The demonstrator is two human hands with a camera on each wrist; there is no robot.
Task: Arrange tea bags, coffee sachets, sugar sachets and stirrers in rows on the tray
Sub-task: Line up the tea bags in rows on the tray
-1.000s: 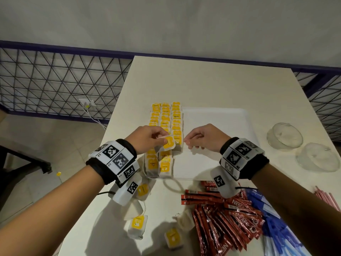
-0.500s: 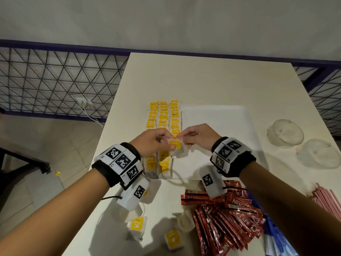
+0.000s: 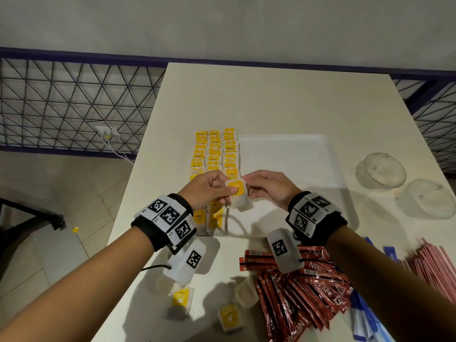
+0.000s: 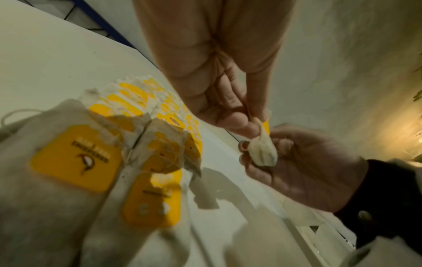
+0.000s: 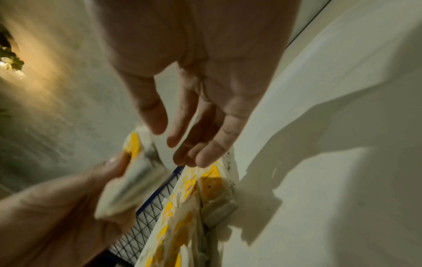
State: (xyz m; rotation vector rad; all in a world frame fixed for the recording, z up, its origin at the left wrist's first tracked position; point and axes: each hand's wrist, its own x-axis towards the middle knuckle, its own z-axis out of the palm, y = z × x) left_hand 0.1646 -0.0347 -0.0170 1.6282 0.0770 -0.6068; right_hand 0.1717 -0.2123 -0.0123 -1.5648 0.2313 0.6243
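Hovering above the tray's [image 3: 283, 149] near end, beside three filled rows [image 3: 214, 150], a tea bag [image 3: 237, 195] is pinched by the left hand [image 3: 207, 187]; the right hand [image 3: 267, 187] has loose fingers at its edge (contact unclear). Risk: its tag string could snag neighbours and disturb the rows [image 4: 137, 101] on the worktop [image 3: 271, 95].

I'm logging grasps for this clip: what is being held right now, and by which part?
A tea bag. The left hand pinches its top left edge by the yellow tag; the right hand is at its right edge, contact unclear.
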